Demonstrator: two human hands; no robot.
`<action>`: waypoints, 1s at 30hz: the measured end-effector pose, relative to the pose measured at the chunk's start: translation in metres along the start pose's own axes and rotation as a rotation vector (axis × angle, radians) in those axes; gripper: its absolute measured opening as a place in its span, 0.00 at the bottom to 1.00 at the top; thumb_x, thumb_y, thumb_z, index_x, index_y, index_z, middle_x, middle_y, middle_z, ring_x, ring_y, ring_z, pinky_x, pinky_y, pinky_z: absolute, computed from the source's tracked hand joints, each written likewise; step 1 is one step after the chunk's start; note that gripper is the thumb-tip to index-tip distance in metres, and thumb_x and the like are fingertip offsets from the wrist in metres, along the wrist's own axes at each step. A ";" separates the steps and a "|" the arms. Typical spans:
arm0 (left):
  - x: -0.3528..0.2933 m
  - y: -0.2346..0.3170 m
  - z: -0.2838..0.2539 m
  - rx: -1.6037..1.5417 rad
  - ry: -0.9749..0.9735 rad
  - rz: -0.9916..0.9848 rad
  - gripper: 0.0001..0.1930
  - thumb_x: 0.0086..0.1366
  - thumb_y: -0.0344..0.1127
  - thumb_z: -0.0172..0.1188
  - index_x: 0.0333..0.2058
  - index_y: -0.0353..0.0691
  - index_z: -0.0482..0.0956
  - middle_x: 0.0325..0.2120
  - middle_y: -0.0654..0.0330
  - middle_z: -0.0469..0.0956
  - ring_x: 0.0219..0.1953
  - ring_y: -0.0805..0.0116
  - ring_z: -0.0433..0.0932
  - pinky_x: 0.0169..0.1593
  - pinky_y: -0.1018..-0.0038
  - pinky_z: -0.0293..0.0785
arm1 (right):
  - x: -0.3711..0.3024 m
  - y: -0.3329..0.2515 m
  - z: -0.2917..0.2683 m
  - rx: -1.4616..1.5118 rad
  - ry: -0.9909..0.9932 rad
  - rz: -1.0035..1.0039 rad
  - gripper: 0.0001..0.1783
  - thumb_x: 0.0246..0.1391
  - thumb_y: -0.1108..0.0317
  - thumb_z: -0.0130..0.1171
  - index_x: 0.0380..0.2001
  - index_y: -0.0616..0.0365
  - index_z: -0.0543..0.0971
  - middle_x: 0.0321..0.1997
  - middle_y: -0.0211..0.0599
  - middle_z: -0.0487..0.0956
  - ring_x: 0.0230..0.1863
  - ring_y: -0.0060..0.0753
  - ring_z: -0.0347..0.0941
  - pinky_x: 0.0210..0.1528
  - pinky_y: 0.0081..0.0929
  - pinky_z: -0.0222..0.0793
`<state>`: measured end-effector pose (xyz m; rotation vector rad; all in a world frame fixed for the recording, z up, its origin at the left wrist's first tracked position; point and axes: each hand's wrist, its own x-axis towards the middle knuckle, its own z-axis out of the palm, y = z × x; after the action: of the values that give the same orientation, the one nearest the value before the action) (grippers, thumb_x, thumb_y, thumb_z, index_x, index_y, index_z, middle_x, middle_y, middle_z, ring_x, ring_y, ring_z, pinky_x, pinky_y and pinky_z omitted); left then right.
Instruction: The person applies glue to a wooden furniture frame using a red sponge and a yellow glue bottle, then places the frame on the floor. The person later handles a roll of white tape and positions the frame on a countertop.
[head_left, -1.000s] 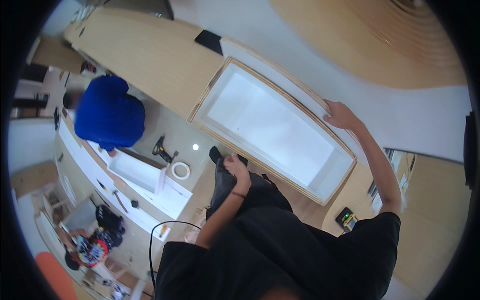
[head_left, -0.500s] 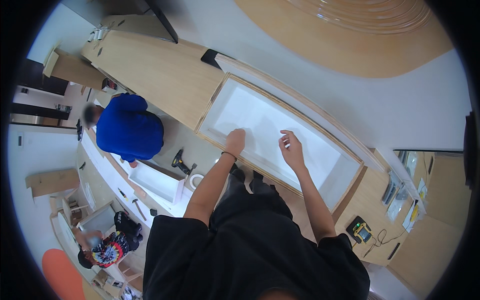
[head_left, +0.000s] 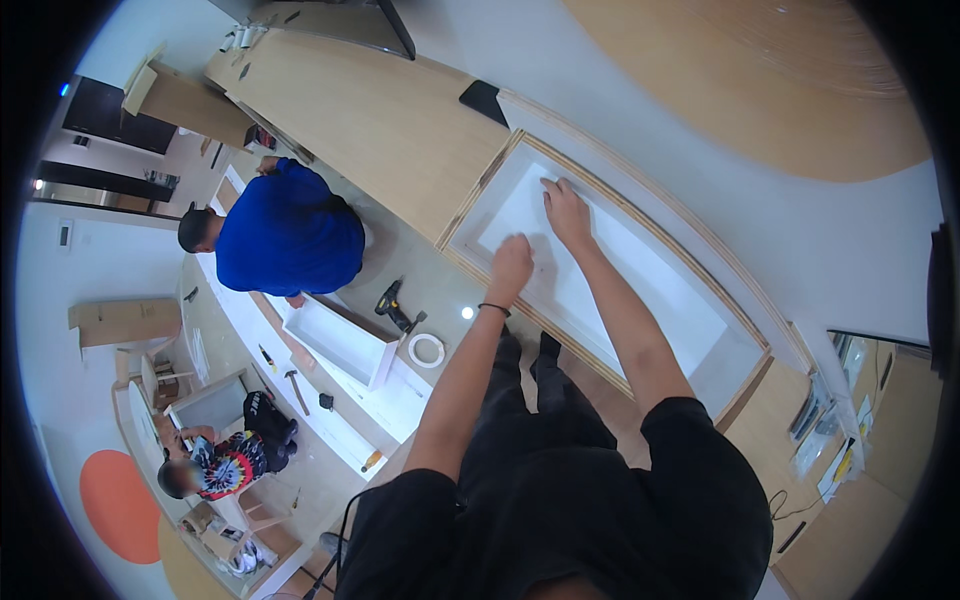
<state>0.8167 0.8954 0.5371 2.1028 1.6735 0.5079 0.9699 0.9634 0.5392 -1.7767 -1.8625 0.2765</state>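
Observation:
A long open wooden box with a white inside and pale layered edges lies in front of me on a wood-topped counter. Over its left part, my left hand is closed with the fingers curled in; whether something small is inside them is hidden. A dark band circles that wrist. Farther into the box, my right hand has its fingers stretched out, the tips at the white bottom near the far left corner. It holds nothing that I can see.
A person in blue bends over long white boards at the left. Another person in a patterned shirt sits farther off. On the floor lie a cordless drill, a tape roll, a hammer and a white tray-like box.
My right hand has moved farther in and left across the box, its fingers now at the bottom. The left hand stays closed over the box's left part. The whole view has shifted.

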 end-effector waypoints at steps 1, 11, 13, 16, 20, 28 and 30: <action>0.005 -0.001 -0.014 -0.058 0.091 -0.026 0.05 0.59 0.31 0.62 0.30 0.35 0.77 0.27 0.46 0.79 0.36 0.49 0.81 0.37 0.61 0.77 | 0.001 0.000 0.003 -0.012 0.005 -0.009 0.14 0.59 0.66 0.56 0.49 0.49 0.78 0.40 0.39 0.77 0.38 0.46 0.80 0.38 0.41 0.78; -0.001 0.022 -0.112 -0.488 0.277 -0.106 0.06 0.61 0.27 0.63 0.33 0.32 0.74 0.28 0.54 0.78 0.27 0.64 0.78 0.31 0.70 0.73 | -0.007 -0.002 0.003 0.003 -0.023 -0.125 0.06 0.59 0.66 0.54 0.33 0.55 0.75 0.37 0.38 0.76 0.40 0.43 0.77 0.38 0.41 0.76; -0.024 0.022 -0.112 -0.579 0.392 -0.184 0.07 0.63 0.28 0.62 0.36 0.33 0.73 0.30 0.54 0.75 0.28 0.65 0.76 0.31 0.72 0.72 | -0.044 -0.002 -0.008 0.114 -0.181 -0.232 0.06 0.58 0.66 0.55 0.33 0.57 0.75 0.37 0.38 0.76 0.44 0.42 0.75 0.41 0.39 0.74; -0.075 0.011 -0.118 -0.653 0.493 -0.374 0.08 0.66 0.29 0.60 0.40 0.34 0.71 0.31 0.58 0.72 0.28 0.71 0.71 0.31 0.76 0.71 | -0.091 0.001 -0.033 0.204 -0.276 -0.320 0.06 0.55 0.68 0.59 0.34 0.56 0.76 0.36 0.36 0.75 0.42 0.42 0.74 0.41 0.38 0.73; -0.152 -0.037 -0.105 -0.383 0.520 -0.392 0.09 0.66 0.28 0.58 0.42 0.34 0.70 0.38 0.57 0.69 0.32 0.69 0.72 0.30 0.76 0.70 | -0.110 0.010 -0.037 0.237 -0.208 -0.428 0.08 0.50 0.69 0.63 0.35 0.55 0.78 0.35 0.33 0.75 0.39 0.38 0.74 0.41 0.34 0.73; -0.191 -0.030 -0.113 -0.352 0.494 -0.489 0.16 0.67 0.28 0.56 0.50 0.30 0.65 0.43 0.53 0.65 0.33 0.69 0.70 0.32 0.77 0.69 | -0.117 0.001 -0.016 -0.194 -0.158 -0.521 0.04 0.49 0.72 0.54 0.29 0.59 0.76 0.33 0.41 0.73 0.39 0.39 0.77 0.33 0.33 0.76; -0.172 -0.029 -0.113 -0.353 0.483 -0.421 0.16 0.67 0.28 0.56 0.50 0.30 0.65 0.43 0.53 0.65 0.33 0.69 0.69 0.32 0.77 0.69 | -0.113 -0.008 -0.012 -0.242 -0.256 -0.487 0.06 0.51 0.70 0.55 0.31 0.61 0.75 0.34 0.43 0.74 0.39 0.42 0.77 0.34 0.37 0.77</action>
<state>0.6973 0.7426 0.6129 1.3934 2.0273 1.1360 0.9668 0.8508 0.5257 -1.4158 -2.5319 0.0978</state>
